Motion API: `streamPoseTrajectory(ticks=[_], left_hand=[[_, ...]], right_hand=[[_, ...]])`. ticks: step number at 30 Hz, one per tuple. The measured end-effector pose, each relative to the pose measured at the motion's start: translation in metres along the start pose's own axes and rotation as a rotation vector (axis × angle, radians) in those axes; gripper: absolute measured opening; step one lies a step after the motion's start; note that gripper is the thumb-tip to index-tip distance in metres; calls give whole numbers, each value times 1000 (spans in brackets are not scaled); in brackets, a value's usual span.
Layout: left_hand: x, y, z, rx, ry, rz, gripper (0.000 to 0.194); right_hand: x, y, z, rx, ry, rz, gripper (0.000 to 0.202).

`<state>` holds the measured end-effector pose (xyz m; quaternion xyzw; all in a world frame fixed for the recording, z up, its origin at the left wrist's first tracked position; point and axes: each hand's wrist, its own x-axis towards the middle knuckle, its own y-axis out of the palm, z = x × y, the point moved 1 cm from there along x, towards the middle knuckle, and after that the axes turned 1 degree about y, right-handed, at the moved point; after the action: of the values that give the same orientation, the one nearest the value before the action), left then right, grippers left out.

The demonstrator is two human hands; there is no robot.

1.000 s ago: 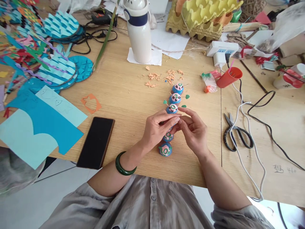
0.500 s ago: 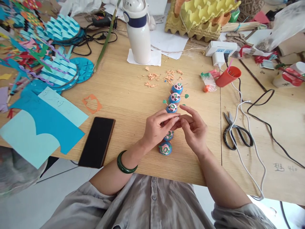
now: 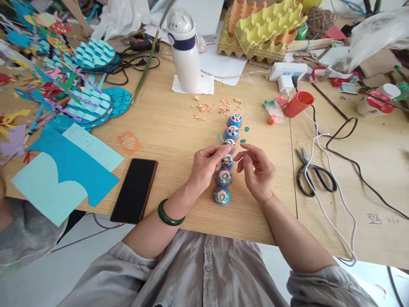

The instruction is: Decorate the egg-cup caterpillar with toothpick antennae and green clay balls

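Note:
A row of several blue domes (image 3: 224,176), topped with pink and green decorations, runs away from me along the table. Thin sticks poke out of the far ones, some tipped with a green leaf-like piece (image 3: 247,128). My left hand (image 3: 206,166) is beside the middle of the row, thumb and fingers pinched over a dome; whatever is between the fingertips is too small to make out. A dark green bangle (image 3: 171,216) circles the left wrist. Just right of the row, my right hand (image 3: 259,174) has curled fingers, held apart, with nothing visible in them.
A phone (image 3: 134,190) and blue paper sheets (image 3: 75,164) lie at left. Scissors (image 3: 315,172), a white cable (image 3: 315,192) and a red cup (image 3: 298,104) are at right. Behind stand a white bottle (image 3: 187,55) and egg trays (image 3: 270,27). Orange scraps (image 3: 204,106) lie beyond the row.
My hands have parted, uncovering the middle of the row. The left pinch has moved slightly left and forward; the right hand has drawn a little away from it.

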<state>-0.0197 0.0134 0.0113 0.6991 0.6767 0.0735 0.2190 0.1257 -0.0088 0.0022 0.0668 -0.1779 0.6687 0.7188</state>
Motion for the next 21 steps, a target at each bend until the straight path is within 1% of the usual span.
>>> streamPoseTrajectory(ticks=[3,5,9,16,19,21], left_hand=[[1,1,-3,-86,-63,-4,43],[2,1,-3,-105,-62,4,41],[5,-2,2,-63,8,25,33],[8,-8,8,82,139,0,27],[9,-9,9,97,158,22,24],[10,-9,9,77,152,22,26]], right_hand=[[0,1,-3,-58,-43,-3,26],[0,1,-6,-72,-62,-2,27],[-1,3,-12,-93,-88,-1,27],[-3,3,-19,-160,-197,0,30],[-3,2,-20,-155,-228,-6,32],[-2,2,-20,-152,-250,-6,33]])
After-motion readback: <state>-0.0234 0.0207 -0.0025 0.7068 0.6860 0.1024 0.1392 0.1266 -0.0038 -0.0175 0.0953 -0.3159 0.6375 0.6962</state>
